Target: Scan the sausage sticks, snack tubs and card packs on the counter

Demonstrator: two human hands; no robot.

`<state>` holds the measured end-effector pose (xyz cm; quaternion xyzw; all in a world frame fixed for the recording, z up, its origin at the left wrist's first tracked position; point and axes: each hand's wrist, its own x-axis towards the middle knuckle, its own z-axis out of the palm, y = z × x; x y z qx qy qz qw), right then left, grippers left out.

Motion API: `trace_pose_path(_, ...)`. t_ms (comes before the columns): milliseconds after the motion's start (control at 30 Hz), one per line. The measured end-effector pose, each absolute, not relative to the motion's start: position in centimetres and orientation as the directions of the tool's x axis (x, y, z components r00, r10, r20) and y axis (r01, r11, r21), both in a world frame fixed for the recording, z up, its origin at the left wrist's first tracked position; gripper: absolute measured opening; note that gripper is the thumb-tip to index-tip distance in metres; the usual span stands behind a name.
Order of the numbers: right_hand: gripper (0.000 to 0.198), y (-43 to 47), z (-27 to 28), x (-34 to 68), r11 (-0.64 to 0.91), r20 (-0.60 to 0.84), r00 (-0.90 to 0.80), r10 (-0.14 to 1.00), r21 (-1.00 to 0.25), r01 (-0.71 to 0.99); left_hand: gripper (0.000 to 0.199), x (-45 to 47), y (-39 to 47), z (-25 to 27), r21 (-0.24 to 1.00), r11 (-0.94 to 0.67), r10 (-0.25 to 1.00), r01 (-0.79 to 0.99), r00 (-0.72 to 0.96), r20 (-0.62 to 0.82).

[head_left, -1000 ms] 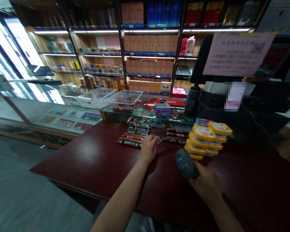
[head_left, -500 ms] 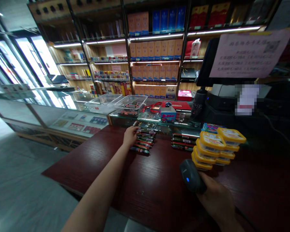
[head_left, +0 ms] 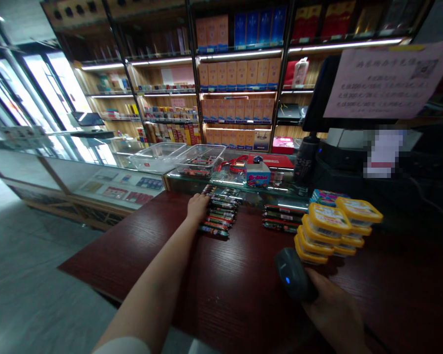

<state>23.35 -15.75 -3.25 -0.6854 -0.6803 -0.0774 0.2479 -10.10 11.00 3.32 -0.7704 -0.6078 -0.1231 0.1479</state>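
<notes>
The left hand (head_left: 198, 208) is at the left ends of a row of thin dark sticks (head_left: 220, 215) on the counter (head_left: 236, 295). Its fingers bend, but I cannot tell if they grip a stick. The right hand (head_left: 334, 307) is wrapped around a dark scanner (head_left: 294, 274) with a little blue light on it. A second bunch of sticks (head_left: 281, 217) lies well to the right of the left hand. Tubs with yellow lids (head_left: 327, 216) stand stacked just past the right hand. Farther away than the left hand is a clear tray (head_left: 218, 156)
</notes>
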Motion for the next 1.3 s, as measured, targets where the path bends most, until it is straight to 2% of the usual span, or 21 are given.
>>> trace_pose_path(133,0.029,-15.8,-2.8,23.2,0.058,0.446,0.055,0.893,-0.236,0.970,0.022,-9.8,11.0,3.1,-0.047,-0.189,0.897,0.981,0.192,0.399)
trace_pose_path(333,0.028,-15.9,-2.3,22.9,0.054,0.451,0.064,0.890,-0.245,0.968,0.021,-8.9,10.3,3.2,-0.040,-0.235,0.864,0.971,0.227,0.449)
trace_pose_path(533,0.026,-16.1,-0.9,22.6,0.013,0.400,0.083,0.913,-0.232,0.973,0.026,-3.5,7.6,2.8,0.057,-0.469,0.760,0.881,0.370,0.534)
trace_pose_path(633,0.023,-16.2,-0.4,22.5,-0.030,0.363,0.117,0.924,-0.236,0.971,0.030,0.4,5.3,2.2,0.100,-0.613,0.722,0.784,0.504,0.475)
trace_pose_path(733,0.023,-16.2,-0.2,22.5,-0.053,0.353,0.136,0.926,-0.237,0.970,0.031,4.1,3.5,1.5,0.147,-0.690,0.701,0.708,0.604,0.378)
trace_pose_path(833,0.024,-16.2,-0.2,22.6,-0.067,0.346,0.148,0.927,-0.236,0.970,0.028,7.1,2.8,0.9,0.179,-0.665,0.737,0.725,0.600,0.312)
trace_pose_path(1000,0.021,-16.2,-0.2,22.7,-0.073,0.315,0.149,0.937,-0.242,0.968,0.021,9.9,3.0,0.4,0.209,-0.561,0.818,0.801,0.498,0.288)
trace_pose_path(1167,0.024,-16.4,-0.1,22.7,-0.080,0.309,0.157,0.938,-0.246,0.966,0.020,9.5,2.7,0.8,0.147,-0.532,0.841,0.834,0.500,0.207)
trace_pose_path(1300,0.023,-16.5,-0.1,22.8,-0.060,0.326,0.140,0.935,-0.244,0.968,0.016,7.2,1.9,1.3,0.087,-0.421,0.893,0.903,0.396,0.216)
